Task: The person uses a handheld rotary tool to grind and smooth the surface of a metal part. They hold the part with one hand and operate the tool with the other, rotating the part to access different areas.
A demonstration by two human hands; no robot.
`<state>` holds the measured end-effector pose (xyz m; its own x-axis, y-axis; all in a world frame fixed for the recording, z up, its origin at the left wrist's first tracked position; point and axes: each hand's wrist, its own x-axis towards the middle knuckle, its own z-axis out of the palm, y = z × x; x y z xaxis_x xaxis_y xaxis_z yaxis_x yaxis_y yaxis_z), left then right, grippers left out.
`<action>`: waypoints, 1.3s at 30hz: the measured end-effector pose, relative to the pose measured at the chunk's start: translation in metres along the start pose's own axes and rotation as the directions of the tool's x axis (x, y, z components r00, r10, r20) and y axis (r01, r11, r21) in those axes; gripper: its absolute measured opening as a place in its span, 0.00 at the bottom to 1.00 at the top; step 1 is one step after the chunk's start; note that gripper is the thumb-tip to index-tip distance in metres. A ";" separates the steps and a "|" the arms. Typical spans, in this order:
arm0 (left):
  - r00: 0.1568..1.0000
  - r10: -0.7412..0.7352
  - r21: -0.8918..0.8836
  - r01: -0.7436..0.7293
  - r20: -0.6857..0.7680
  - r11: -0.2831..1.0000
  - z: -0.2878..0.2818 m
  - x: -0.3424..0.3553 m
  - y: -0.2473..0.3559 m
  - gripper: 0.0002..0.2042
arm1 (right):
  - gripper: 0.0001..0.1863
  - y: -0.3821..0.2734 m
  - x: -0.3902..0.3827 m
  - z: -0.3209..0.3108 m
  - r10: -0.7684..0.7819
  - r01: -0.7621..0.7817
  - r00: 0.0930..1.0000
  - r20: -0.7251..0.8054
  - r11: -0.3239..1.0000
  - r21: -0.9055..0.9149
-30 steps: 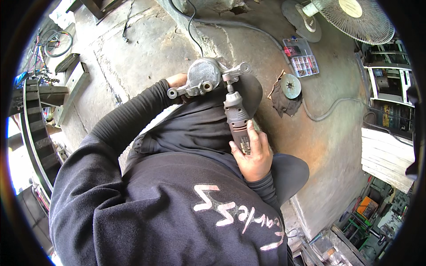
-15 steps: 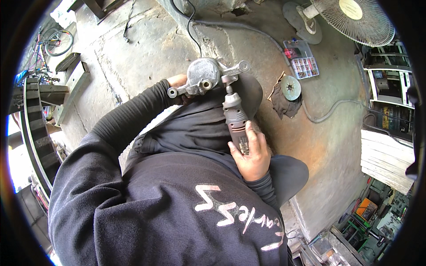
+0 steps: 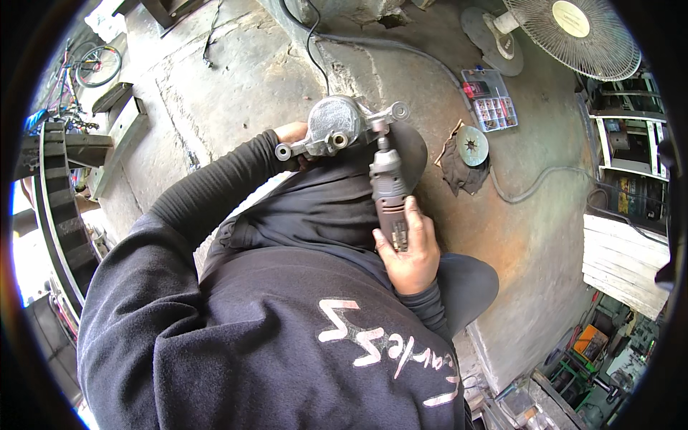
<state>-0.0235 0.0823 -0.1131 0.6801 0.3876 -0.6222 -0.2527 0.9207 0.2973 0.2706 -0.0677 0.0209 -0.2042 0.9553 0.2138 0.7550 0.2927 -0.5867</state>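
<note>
My left hand (image 3: 292, 132) is closed on a grey metal casting (image 3: 331, 120) with bolt bosses and a round housing, held above my dark-clothed leg; most of its fingers are hidden beneath the part. My right hand (image 3: 408, 254) is wrapped round a dark corded-style rotary tool (image 3: 388, 183), which points away from me. The small bit (image 3: 380, 127) at its tip is at the casting's right arm, seemingly touching it.
A parts organizer (image 3: 491, 104), a metal disc (image 3: 471, 145) on a dark rag and a pedestal fan (image 3: 570, 29) stand at right. Hoses and cords (image 3: 401, 44) cross the concrete floor. Steel ramps (image 3: 61, 201) and a bicycle (image 3: 97, 66) are at left, shelving (image 3: 627, 136) at far right.
The rotary tool in my right hand has shifted slightly right along the casting's arm. The whole scene sits a little lower and further right in the picture.
</note>
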 end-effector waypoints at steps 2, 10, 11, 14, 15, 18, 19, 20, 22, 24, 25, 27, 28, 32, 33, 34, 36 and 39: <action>0.999 0.008 -0.005 -0.007 0.052 1.000 0.001 -0.002 0.001 0.16 | 0.42 -0.001 0.001 0.001 -0.069 0.068 0.997 0.035 0.997 0.025; 0.997 -0.011 0.030 0.013 -0.076 0.999 0.001 0.003 -0.001 0.16 | 0.42 -0.004 0.000 0.001 -0.056 0.056 0.997 0.045 0.998 -0.004; 0.997 -0.004 0.025 0.006 -0.075 1.000 -0.002 0.005 -0.002 0.15 | 0.42 -0.004 0.000 0.000 -0.047 0.047 0.998 0.038 0.999 -0.013; 0.998 0.021 0.000 -0.021 -0.053 1.000 -0.013 0.010 -0.004 0.15 | 0.43 -0.005 0.001 0.000 0.042 -0.043 0.999 -0.019 0.999 -0.015; 0.999 0.027 -0.002 -0.027 -0.020 1.000 -0.016 0.010 -0.004 0.15 | 0.42 -0.006 0.000 -0.001 0.078 -0.077 0.996 0.041 0.997 -0.009; 0.994 0.052 0.036 -0.056 0.096 0.998 -0.018 0.012 -0.004 0.14 | 0.43 -0.007 -0.002 -0.001 0.021 -0.026 0.994 0.111 0.999 0.040; 0.994 0.093 0.058 -0.096 0.051 0.994 -0.015 0.013 -0.004 0.13 | 0.43 -0.007 -0.002 -0.001 0.038 -0.037 0.994 0.106 0.999 -0.006; 0.992 0.104 0.118 -0.095 -0.065 0.988 -0.012 0.013 -0.004 0.14 | 0.42 -0.007 -0.002 -0.001 0.042 -0.042 0.996 0.085 0.999 0.002; 0.985 0.145 0.133 -0.132 -0.097 0.982 -0.004 0.015 -0.004 0.15 | 0.42 -0.007 -0.002 0.000 0.082 -0.083 0.995 0.051 0.996 0.017; 0.968 0.252 0.246 -0.246 0.010 0.937 0.003 0.015 -0.003 0.14 | 0.41 -0.009 -0.003 0.000 0.029 -0.031 0.994 0.107 0.999 0.023; 0.973 0.229 0.205 -0.221 -0.016 0.953 0.004 0.013 -0.002 0.14 | 0.41 -0.009 -0.003 -0.001 0.028 -0.028 0.994 0.106 1.000 0.002; 0.984 0.150 0.068 -0.156 0.092 0.985 0.004 0.008 0.000 0.12 | 0.41 -0.010 -0.003 -0.001 0.018 -0.017 0.994 0.112 1.000 -0.009; 0.983 0.110 0.003 -0.112 0.147 0.994 0.002 0.003 0.000 0.11 | 0.41 -0.011 -0.002 -0.002 0.022 -0.021 0.993 0.116 1.000 -0.012; 0.990 0.053 -0.002 -0.053 0.130 0.999 -0.003 0.005 0.002 0.11 | 0.41 -0.009 0.001 -0.002 -0.012 0.016 0.996 0.089 0.999 -0.036; 0.993 0.048 0.013 -0.049 0.110 0.999 -0.005 0.006 0.002 0.12 | 0.41 -0.008 0.002 -0.002 -0.016 0.020 0.997 0.078 0.999 -0.041; 0.995 0.047 0.021 -0.049 0.090 0.999 -0.005 0.008 0.001 0.12 | 0.41 -0.007 0.003 -0.001 -0.020 0.023 0.998 0.067 0.999 -0.046; 0.997 0.038 0.034 -0.040 0.063 0.999 -0.006 0.010 0.001 0.12 | 0.41 -0.006 0.002 -0.002 -0.029 0.032 0.998 0.059 0.998 -0.048; 0.999 0.036 0.041 -0.037 0.033 0.998 -0.005 0.010 0.001 0.12 | 0.41 -0.007 -0.002 -0.004 -0.037 0.040 0.997 0.072 0.998 -0.045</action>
<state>-0.0202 0.0871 -0.1227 0.6929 0.4188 -0.5870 -0.2495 0.9030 0.3497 0.2684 -0.0721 0.0278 -0.2763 0.9443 0.1786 0.7733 0.3288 -0.5421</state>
